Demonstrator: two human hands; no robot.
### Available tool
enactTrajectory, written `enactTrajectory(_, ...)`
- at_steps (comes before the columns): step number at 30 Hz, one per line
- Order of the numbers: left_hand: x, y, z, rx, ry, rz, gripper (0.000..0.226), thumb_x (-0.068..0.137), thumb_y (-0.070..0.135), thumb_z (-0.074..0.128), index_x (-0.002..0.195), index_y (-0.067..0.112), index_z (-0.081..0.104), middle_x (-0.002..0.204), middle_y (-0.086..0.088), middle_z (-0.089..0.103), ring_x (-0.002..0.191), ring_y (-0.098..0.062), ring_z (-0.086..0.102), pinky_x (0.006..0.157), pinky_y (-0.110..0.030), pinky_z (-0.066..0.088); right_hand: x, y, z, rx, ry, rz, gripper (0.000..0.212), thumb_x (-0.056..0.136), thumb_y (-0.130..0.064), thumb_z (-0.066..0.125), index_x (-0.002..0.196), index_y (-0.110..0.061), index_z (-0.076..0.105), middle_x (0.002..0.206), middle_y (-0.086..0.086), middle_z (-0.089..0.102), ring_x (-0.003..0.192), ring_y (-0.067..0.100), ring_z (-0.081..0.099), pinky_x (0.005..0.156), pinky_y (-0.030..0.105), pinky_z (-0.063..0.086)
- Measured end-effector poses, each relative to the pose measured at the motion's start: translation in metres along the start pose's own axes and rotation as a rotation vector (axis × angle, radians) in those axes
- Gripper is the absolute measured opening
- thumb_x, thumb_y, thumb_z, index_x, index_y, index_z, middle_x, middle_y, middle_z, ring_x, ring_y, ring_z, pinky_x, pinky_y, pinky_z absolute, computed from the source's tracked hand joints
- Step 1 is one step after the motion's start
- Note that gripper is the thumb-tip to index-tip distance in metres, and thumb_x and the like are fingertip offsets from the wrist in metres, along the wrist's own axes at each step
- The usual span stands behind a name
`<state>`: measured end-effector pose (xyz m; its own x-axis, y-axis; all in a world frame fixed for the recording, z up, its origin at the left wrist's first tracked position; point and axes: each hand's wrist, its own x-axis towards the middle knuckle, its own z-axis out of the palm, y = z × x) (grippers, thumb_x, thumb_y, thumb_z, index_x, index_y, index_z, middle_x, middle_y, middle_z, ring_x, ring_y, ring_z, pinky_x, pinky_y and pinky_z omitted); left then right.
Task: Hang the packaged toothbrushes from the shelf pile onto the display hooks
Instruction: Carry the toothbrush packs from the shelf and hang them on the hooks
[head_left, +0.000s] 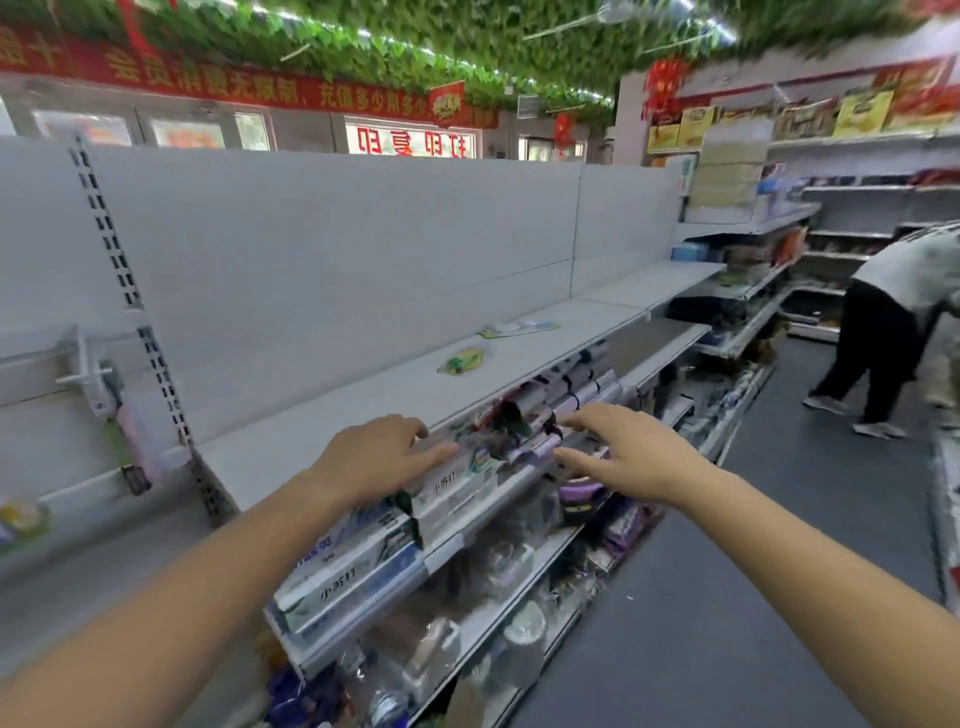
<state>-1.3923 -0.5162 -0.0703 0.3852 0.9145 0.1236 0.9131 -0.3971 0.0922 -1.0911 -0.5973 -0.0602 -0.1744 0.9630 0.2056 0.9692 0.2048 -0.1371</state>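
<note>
**Both hands at the toothbrush pile**

I see my left hand (374, 457) lying with straight fingers on the white cardboard boxes (447, 491) printed 小苏打, at the front edge of the grey metal shelf (363, 395). My right hand (628, 457) is spread and relaxed, with its fingertips at the pile of purple and grey packaged toothbrushes (550, 410). Neither hand grasps anything. The packs lie flat and overlapping, their long axes roughly along the shelf edge; which end is the head, I cannot tell. A yellow-green pack (465, 360) and a green-white pack (519, 327) lie flat further back. The white display hooks (83, 374) stand at the left. The window (410, 143) shows red 打印 复印, mirrored.
</note>
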Motion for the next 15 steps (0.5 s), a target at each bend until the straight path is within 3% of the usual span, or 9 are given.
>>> enactTrajectory(6,0.035,0.049,0.009,0.004,0.015,-0.026,0.079,0.091,0.082,0.030,0.138,0.025,0.056,0.133,0.004,0.063,0.116,-0.018,0.061,0.090,-0.035,0.051,-0.009,0.068,-0.004,0.045,-0.001,0.055,0.088,0.079,-0.087,0.025,0.145,-0.033,0.047,0.141,-0.010,0.056,0.129,0.011,0.052,0.106,0.039,0.046)
enactTrajectory(15,0.114,0.050,0.039,0.019,-0.022,-0.107,0.078,0.091,0.081,0.031,0.139,0.024,0.056,0.135,0.003,0.062,0.119,-0.018,0.060,0.094,-0.036,0.052,0.059,0.138,0.021,0.055,-0.032,0.072,0.079,0.084,-0.086,0.030,0.144,-0.037,0.047,0.143,-0.013,0.054,0.128,0.010,0.052,0.105,0.039,0.046)
